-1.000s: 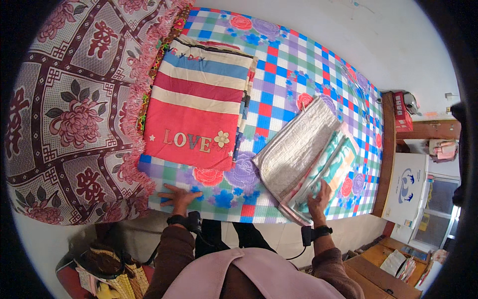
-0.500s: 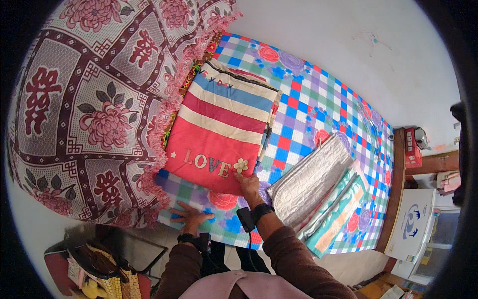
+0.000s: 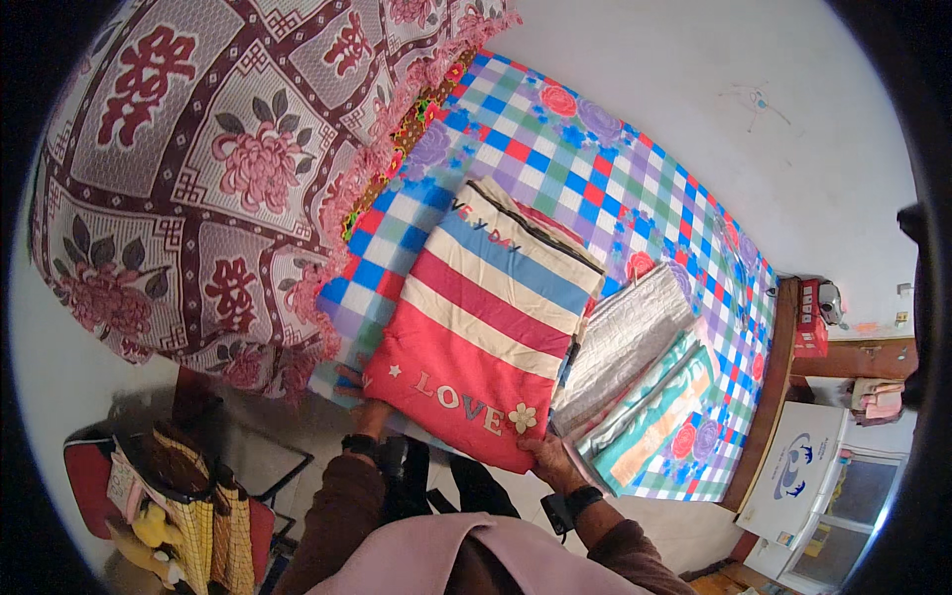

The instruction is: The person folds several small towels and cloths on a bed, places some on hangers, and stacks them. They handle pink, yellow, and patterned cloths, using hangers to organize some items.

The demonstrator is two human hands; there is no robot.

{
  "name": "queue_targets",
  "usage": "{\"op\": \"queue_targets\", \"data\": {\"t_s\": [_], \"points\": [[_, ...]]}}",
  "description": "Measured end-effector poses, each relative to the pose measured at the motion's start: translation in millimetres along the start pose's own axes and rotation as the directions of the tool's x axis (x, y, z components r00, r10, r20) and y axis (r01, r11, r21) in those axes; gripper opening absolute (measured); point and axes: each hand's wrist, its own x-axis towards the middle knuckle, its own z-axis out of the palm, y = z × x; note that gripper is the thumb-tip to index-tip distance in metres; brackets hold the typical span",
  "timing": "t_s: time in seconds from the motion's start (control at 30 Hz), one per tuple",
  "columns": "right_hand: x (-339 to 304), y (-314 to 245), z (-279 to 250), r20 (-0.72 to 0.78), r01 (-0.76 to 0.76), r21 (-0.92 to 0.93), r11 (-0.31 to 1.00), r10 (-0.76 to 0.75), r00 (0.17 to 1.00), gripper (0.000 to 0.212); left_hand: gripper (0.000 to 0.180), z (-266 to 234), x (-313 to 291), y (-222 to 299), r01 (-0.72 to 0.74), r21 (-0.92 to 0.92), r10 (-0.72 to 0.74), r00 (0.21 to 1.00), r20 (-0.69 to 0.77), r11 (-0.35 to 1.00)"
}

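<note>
So the right hand (image 3: 557,463) is pinching the folded blanket (image 3: 486,327) at its 5 o'clock corner, left hand (image 3: 373,416) is sitting at 8 (grip's hidden, can't tell) — probably stopping layers slipping where it's overhanging the bed (image 3: 625,183).

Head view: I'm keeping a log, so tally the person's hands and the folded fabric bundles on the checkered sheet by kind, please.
Hands: 2 (left hand, right hand)
Folded bundles: 2 (red striped bundle, silver-and-teal bundle)
Total: 4
</note>
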Motion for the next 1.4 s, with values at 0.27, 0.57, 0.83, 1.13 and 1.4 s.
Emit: {"op": "queue_targets", "data": {"t_s": [0.27,0.57,0.83,1.13,1.4], "points": [[14,40,-8,-0.096,-0.26,0.53,0.807,0.363,0.927,0.047,0.065,-1,0,-43,-0.152,-0.941,0.076,0.988,-0.135,0.302],[79,-70,67,0.065,0.311,-0.662,0.682,-0.361,0.93,0.028,0.052,-10,-18,-7,-0.203,-0.808,-0.043,0.962,-0.271,0.553],[131,-18,224,0.394,0.455,-0.734,0.505,-0.229,0.89,0.05,0.054,-24,-25,-31,0.001,-0.997,0.108,0.994,-0.007,-0.071],[108,-10,173,0.46,0.361,-0.492,0.792,-0.115,0.88,0.06,0.056,-21,-50,-16,-0.114,-0.993,0.258,0.96,-0.11,0.003],[143,-16,181,0.152,0.385,-0.604,0.698,-0.373,0.915,0.068,0.037,-43,-60,5,-0.396,-0.528,0.33,0.918,-0.22,0.751]]}}
